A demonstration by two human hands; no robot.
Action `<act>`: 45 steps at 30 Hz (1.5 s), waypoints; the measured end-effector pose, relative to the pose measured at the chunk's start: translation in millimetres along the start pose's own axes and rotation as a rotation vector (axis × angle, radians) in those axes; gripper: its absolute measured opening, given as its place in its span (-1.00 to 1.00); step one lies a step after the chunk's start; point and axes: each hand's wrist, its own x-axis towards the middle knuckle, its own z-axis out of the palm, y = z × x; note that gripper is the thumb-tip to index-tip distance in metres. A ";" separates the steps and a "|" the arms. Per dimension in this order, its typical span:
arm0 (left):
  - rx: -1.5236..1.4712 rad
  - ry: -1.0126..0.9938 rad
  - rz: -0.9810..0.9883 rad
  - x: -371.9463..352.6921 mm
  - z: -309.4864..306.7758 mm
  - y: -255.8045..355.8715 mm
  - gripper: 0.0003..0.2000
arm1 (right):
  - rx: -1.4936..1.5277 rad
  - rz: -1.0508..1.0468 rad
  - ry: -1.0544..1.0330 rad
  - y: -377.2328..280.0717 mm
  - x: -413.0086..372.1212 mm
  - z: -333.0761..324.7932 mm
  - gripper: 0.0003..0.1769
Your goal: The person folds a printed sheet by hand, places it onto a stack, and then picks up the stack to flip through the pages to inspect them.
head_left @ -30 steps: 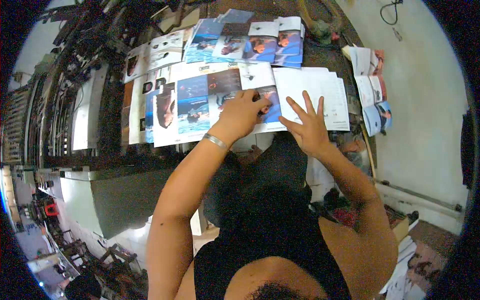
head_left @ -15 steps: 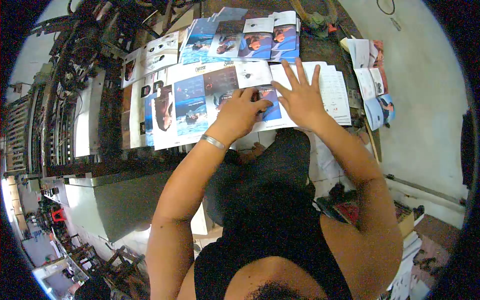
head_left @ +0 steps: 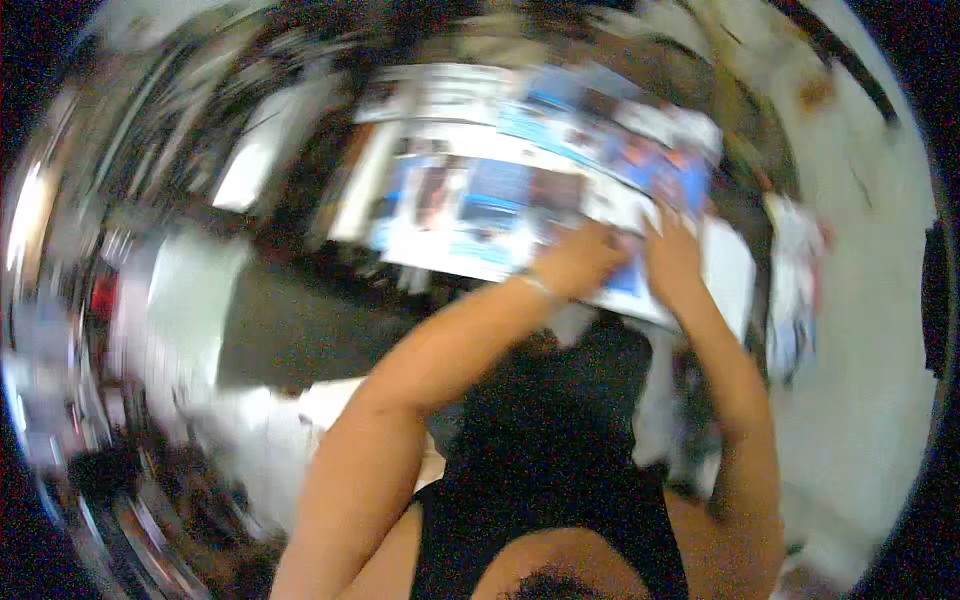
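Head view is very blurry. Printed sheets [head_left: 480, 210] lie spread out in front. The left hand [head_left: 580, 262] and right hand [head_left: 672, 262] sit side by side on their near edge. I cannot tell if the fingers grip.

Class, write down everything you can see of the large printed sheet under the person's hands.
The printed sheet is large, thin and paper-like. It lies flat with its long side running left to right. It shows blue, dark and white picture panels in rows, but motion blur hides all finer detail. Other sheets lie just beyond its far edge. The left hand and the right hand both rest on its near right corner; whether they grip it cannot be told.
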 end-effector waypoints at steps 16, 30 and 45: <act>0.104 -0.031 -0.055 22.8 25.0 -7.6 -0.74 | -0.486 -0.387 -0.070 24.9 -56.6 36.9 -0.47; 0.532 1.705 -0.043 -401.4 -185.6 65.5 -0.79 | 2.658 -0.638 -1.119 -408.2 -136.0 -144.8 -0.91; -0.109 1.709 1.640 -338.8 -292.1 176.6 -0.71 | 3.424 -0.407 -1.714 -500.2 -222.5 -237.3 -0.79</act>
